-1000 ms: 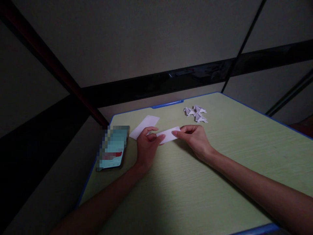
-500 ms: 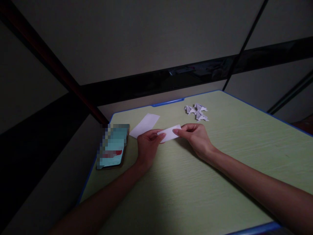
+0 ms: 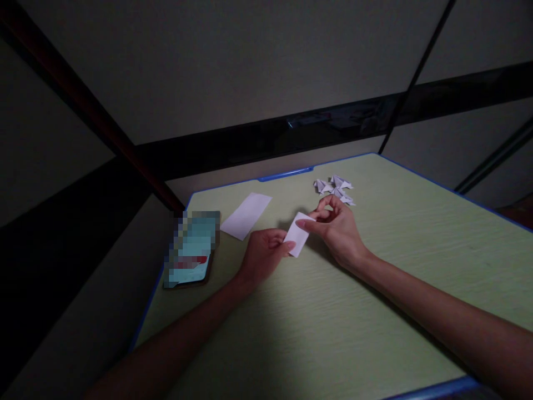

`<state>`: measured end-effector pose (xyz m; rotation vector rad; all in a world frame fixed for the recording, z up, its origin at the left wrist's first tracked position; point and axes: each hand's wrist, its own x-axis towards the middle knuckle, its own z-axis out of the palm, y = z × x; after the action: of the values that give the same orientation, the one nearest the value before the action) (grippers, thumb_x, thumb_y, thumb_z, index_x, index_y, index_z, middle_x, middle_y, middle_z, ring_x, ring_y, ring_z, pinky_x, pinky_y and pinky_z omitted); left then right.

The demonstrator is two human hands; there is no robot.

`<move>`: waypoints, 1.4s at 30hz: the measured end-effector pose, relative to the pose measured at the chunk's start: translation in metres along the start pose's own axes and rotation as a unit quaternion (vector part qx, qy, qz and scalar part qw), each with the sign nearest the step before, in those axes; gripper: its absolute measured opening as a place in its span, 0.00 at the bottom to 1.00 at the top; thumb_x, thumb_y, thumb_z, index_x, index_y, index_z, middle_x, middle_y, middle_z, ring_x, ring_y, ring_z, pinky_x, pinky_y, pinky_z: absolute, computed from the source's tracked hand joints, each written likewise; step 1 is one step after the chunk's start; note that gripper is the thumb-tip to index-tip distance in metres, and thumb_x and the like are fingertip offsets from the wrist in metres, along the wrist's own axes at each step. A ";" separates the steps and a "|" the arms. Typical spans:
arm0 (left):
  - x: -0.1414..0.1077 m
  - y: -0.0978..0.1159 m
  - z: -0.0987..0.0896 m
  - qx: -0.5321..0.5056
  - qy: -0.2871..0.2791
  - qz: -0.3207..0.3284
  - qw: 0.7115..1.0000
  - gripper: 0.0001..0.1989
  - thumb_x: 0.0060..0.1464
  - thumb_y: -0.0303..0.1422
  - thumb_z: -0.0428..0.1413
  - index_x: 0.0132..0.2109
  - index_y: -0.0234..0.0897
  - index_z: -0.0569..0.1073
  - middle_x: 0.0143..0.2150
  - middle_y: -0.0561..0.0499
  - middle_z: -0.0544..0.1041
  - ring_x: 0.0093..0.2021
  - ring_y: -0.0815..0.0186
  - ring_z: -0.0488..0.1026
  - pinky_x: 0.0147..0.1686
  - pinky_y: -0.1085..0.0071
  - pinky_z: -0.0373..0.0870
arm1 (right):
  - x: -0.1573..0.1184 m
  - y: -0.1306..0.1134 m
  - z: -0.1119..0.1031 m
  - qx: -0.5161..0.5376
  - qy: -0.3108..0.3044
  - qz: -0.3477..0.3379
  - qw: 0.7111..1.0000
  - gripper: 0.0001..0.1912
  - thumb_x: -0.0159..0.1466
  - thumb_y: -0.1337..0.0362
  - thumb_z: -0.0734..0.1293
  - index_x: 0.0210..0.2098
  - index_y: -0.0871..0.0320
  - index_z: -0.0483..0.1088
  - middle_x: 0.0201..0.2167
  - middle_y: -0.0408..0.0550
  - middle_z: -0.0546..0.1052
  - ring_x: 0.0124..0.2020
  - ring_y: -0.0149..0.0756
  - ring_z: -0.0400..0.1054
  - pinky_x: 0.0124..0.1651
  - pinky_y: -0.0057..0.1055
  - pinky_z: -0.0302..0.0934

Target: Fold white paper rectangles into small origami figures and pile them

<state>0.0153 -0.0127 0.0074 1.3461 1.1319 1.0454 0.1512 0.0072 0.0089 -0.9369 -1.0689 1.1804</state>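
Between my two hands is a small white paper rectangle [image 3: 298,239], tilted and held just above the table. My left hand [image 3: 266,253] pinches its lower left end, thumb on top. The thumb of my right hand [image 3: 339,230] presses on its upper part, with the fingers curled behind the upper right edge. A larger flat white sheet [image 3: 246,215] lies behind my left hand. Beyond my right hand sit three small folded paper figures [image 3: 339,183], close together; the nearest is partly hidden by my fingers.
A phone [image 3: 194,250] with a lit, partly blurred screen lies at the table's left edge. The pale green table [image 3: 308,328] has a blue rim. Behind it stand grey panels with a dark glossy band [image 3: 258,141].
The small paper has turned from lying nearly crosswise to a steeper tilt. My left hand has moved right and slightly down, and my right fingers have risen behind the paper.
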 end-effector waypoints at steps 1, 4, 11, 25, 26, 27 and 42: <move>0.000 0.000 0.000 0.016 -0.014 0.001 1.000 0.01 0.37 0.26 0.56 0.22 0.32 0.72 0.17 0.53 0.71 0.21 0.70 0.68 0.22 0.76 0.62 | -0.001 -0.001 0.000 -0.003 -0.011 0.002 1.000 0.20 0.41 0.71 0.69 0.26 0.55 0.52 0.15 0.33 0.68 0.16 0.24 0.60 0.22 0.24 0.55; 0.000 -0.001 -0.001 0.075 -0.027 0.024 0.997 0.07 0.40 0.29 0.54 0.18 0.33 0.69 0.14 0.55 0.67 0.17 0.73 0.63 0.18 0.77 0.57 | -0.003 -0.004 0.002 -0.016 -0.042 0.008 0.999 0.22 0.40 0.71 0.69 0.27 0.55 0.52 0.14 0.32 0.68 0.15 0.23 0.59 0.20 0.23 0.53; -0.002 -0.001 -0.001 0.087 0.009 0.072 0.994 0.12 0.40 0.35 0.55 0.15 0.35 0.67 0.12 0.54 0.66 0.16 0.71 0.61 0.16 0.76 0.55 | -0.003 -0.002 0.002 0.019 -0.084 0.081 0.993 0.13 0.41 0.68 0.70 0.23 0.59 0.61 0.15 0.36 0.68 0.16 0.22 0.58 0.22 0.24 0.52; -0.003 0.002 0.001 0.082 0.005 0.035 0.996 0.13 0.39 0.35 0.55 0.14 0.33 0.64 0.13 0.57 0.60 0.16 0.76 0.53 0.17 0.77 0.48 | -0.006 0.000 0.000 -0.144 -0.070 -0.020 0.987 0.10 0.49 0.61 0.65 0.19 0.62 0.70 0.15 0.42 0.68 0.18 0.25 0.56 0.22 0.26 0.51; -0.004 0.002 0.001 0.081 -0.001 0.032 0.996 0.13 0.38 0.35 0.55 0.14 0.33 0.64 0.13 0.58 0.59 0.16 0.76 0.53 0.17 0.77 0.47 | -0.007 0.000 -0.001 -0.184 -0.066 -0.049 0.979 0.11 0.51 0.60 0.64 0.19 0.62 0.70 0.15 0.43 0.68 0.18 0.26 0.56 0.21 0.25 0.50; -0.004 0.003 0.002 0.078 -0.005 0.030 0.996 0.13 0.38 0.36 0.55 0.15 0.33 0.65 0.13 0.58 0.59 0.16 0.76 0.53 0.17 0.77 0.47 | -0.008 0.000 -0.001 -0.222 -0.062 -0.076 0.970 0.12 0.52 0.60 0.63 0.20 0.62 0.70 0.15 0.43 0.68 0.17 0.26 0.56 0.21 0.25 0.50; -0.002 -0.001 -0.001 0.072 0.038 0.026 0.996 0.15 0.40 0.37 0.54 0.15 0.33 0.63 0.13 0.57 0.60 0.16 0.75 0.56 0.17 0.77 0.52 | -0.004 0.004 -0.001 -0.135 -0.114 -0.068 0.982 0.06 0.51 0.64 0.65 0.25 0.59 0.63 0.20 0.40 0.65 0.22 0.27 0.58 0.26 0.25 0.53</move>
<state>0.0138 -0.0144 0.0060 1.4660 1.2540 1.0789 0.1506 0.0043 0.0043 -0.9331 -1.4826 1.0643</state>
